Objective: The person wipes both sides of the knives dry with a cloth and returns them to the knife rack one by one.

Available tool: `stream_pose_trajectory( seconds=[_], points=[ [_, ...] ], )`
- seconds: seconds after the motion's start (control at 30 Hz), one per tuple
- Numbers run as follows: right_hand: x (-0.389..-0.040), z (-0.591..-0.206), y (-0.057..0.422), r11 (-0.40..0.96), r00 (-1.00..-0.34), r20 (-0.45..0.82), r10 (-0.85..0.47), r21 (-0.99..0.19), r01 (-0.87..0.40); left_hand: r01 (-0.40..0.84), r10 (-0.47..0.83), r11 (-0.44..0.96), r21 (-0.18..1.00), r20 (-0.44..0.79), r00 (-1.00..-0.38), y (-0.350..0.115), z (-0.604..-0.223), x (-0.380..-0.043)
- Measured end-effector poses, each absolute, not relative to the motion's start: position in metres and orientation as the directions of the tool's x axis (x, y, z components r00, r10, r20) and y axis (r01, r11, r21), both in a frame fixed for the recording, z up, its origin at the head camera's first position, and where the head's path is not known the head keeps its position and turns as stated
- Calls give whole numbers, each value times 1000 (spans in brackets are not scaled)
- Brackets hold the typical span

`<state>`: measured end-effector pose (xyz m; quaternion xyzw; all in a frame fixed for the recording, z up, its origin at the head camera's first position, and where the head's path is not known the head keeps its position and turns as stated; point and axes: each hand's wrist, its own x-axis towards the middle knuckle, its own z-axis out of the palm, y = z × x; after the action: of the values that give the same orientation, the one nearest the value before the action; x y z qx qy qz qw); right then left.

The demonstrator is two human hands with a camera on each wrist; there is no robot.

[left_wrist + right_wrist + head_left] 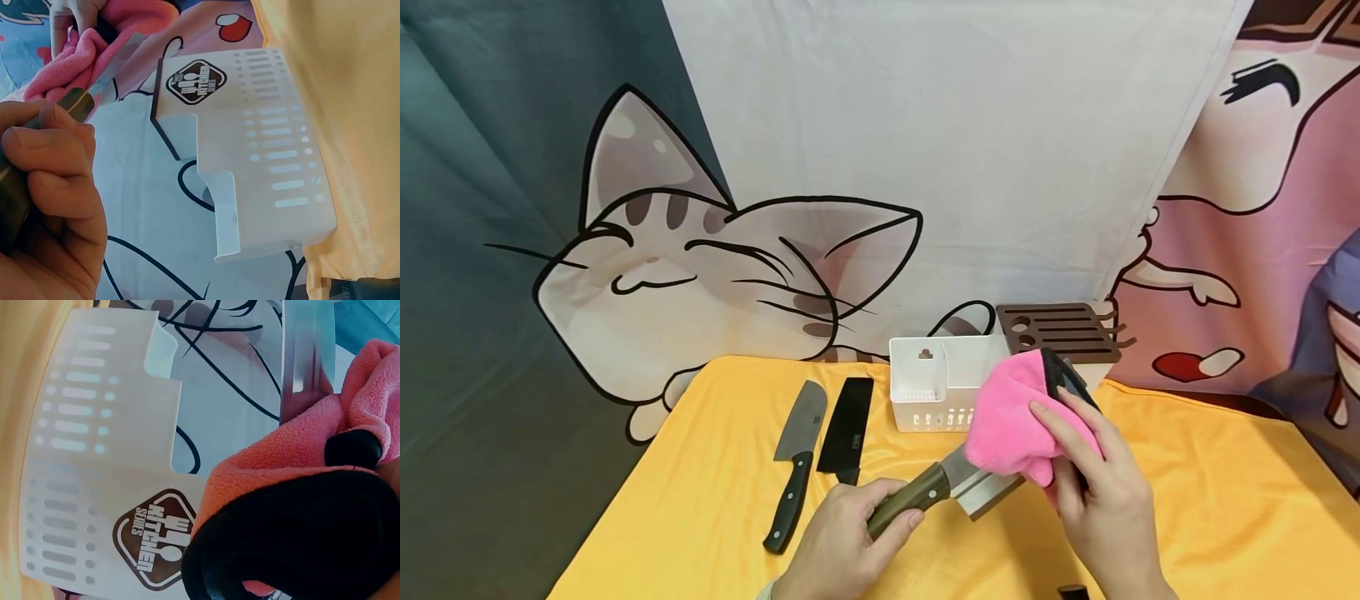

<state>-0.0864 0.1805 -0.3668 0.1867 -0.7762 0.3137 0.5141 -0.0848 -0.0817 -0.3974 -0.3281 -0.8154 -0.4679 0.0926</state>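
Observation:
My left hand grips the olive-green handle of a cleaver, its thumb laid along the handle. The wide metal blade points up and to the right. A pink plush cloth with a black edge is folded over the blade and covers much of it. My right hand holds the cloth against the blade from the right, fingers bent over it. In the right wrist view, the cloth lies across the lower part of the blade.
On the yellow tablecloth lie a black-handled kitchen knife and a black, blade-shaped piece. Behind the cleaver stands a white plastic holder with a brown slotted top. A dark object shows at the bottom edge.

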Motion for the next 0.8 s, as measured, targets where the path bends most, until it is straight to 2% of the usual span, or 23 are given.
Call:
stream_pose_trajectory(
  seconds=[0.2,0.8],
  points=[
    [-85,-366,184,764,-416,905,91,-331,-554,627,454,351,695,459,-764,-82,-397,-84],
    [-84,-358,192,781,-374,899,227,-398,-482,571,431,365,735,410,-804,-82,-395,-82]
  ],
)
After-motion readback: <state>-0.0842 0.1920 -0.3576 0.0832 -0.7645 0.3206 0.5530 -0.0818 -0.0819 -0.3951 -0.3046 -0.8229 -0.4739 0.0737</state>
